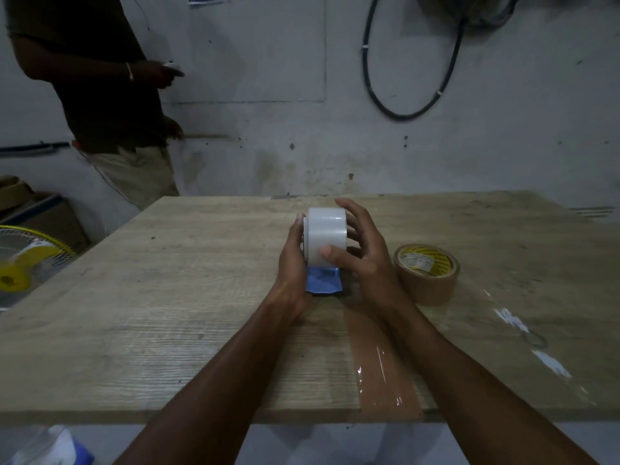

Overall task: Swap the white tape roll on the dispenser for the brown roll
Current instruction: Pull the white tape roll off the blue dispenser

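The white tape roll (326, 233) stands upright on the blue dispenser (323, 280) at the middle of the wooden table (167, 297). My left hand (292, 263) presses against the roll's left side and hides that side of the dispenser. My right hand (360, 253) wraps the roll's right side, thumb across its front. The brown tape roll (427, 275) lies flat on the table just right of my right hand, its yellow label facing up.
A strip of brown tape (382, 360) is stuck on the table near its front edge. Bits of clear tape (513, 322) lie at the right. A person (100, 95) stands at the table's far left corner. A fan (23, 263) sits at left; cables (412, 62) hang on the wall.
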The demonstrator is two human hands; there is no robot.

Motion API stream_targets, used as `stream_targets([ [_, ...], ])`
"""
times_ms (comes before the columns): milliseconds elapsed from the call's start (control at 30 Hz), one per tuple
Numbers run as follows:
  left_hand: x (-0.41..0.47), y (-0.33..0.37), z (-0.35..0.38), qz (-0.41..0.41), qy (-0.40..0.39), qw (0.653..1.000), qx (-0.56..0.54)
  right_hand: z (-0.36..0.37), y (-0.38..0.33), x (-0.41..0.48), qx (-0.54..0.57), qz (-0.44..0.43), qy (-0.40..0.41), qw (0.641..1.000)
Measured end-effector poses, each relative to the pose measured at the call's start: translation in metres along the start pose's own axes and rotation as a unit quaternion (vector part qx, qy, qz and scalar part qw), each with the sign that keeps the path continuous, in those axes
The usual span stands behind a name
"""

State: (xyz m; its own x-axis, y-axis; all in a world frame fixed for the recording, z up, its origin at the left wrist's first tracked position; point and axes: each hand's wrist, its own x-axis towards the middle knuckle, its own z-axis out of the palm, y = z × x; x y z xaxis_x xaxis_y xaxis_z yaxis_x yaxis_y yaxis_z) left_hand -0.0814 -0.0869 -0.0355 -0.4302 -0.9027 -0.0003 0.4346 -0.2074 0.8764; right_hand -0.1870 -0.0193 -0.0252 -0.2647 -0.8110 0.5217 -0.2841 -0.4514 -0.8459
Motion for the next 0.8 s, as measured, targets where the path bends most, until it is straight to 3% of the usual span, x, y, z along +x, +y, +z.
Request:
stream_targets([
  [800, 0.0066, -0.0042, -0.0050, 0.002, 0.028, 1.000, 0.005, -0.0041, -0.0003, 0.0000, 0.036, 0.002, -0.007, 0.999],
])
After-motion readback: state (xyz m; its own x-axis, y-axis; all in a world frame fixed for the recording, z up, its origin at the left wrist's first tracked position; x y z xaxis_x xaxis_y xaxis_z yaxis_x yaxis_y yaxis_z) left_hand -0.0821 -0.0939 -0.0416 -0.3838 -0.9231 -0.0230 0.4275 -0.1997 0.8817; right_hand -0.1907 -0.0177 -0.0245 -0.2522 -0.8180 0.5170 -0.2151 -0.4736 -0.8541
